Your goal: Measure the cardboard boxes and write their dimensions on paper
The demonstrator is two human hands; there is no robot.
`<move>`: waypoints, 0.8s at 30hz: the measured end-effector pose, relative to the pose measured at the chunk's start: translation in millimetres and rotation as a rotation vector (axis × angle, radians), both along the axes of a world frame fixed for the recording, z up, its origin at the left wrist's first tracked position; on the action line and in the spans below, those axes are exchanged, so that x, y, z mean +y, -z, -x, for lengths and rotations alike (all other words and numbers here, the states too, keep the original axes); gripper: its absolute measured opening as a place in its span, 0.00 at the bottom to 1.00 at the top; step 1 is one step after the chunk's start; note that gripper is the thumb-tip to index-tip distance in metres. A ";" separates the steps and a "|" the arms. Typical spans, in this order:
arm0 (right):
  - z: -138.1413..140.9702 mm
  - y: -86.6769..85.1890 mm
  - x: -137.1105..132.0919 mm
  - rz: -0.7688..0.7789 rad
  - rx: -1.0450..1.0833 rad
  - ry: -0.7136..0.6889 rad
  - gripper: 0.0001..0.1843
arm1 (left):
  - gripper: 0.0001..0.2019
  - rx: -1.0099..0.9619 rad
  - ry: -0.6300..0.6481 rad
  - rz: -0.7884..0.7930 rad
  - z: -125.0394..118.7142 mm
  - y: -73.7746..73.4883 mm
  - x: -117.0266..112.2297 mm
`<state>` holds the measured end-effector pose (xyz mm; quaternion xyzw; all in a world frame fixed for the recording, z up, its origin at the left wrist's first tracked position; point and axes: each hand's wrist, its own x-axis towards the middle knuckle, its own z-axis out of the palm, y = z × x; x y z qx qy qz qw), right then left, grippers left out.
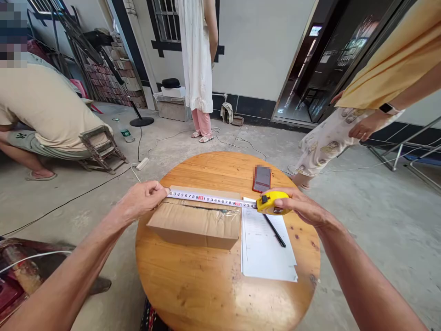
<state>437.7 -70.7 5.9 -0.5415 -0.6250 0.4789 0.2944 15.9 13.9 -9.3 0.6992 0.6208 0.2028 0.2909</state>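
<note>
"Fingers first: what have you got in them?"

"My left fingers (pixel 159 189) are pinched on the end of the blade (pixel 217 200), near the far left corner of the cardboard box (pixel 196 223). My right fingers (pixel 288 203) wrap the yellow tape measure (pixel 273 204), just past the box's right side."

"How far along is that?"

"Blade's out along the box's top and runs past its right edge, over the papers (pixel 263 257). I'd call the laying-out done and the reading in hand; the blade isn't wound back in. Right of the box, the pen (pixel 274 231) lies unheld on the papers. Whether a figure is written there, I can't tell."

"And around you?"

"Round wooden counter (pixel 193 285) under the box, a red-edged phone (pixel 262 178) to the box's far right. Then concrete floor (pixel 351 211): beyond the box, a seated person (pixel 55 101) to the left, a person in a white dress (pixel 198 55) straight behind, a person in a yellow top (pixel 389 69) to the right."
</note>
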 end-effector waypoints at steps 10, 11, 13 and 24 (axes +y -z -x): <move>-4.3 -30.4 14.7 0.116 -0.267 -0.320 0.32 | 0.22 -0.177 -0.011 0.083 0.0 11.6 -1.2; -4.1 -35.1 17.8 0.126 -0.319 -0.356 0.32 | 0.24 -0.215 -0.018 0.099 -0.3 12.7 -2.0; -2.0 -43.7 24.3 0.166 -0.395 -0.412 0.32 | 0.28 -0.271 -0.035 0.127 -0.2 14.9 -3.8; 6.1 -49.9 40.9 0.411 -0.307 -0.489 0.35 | 0.33 -0.314 -0.025 0.116 12.3 40.0 -3.9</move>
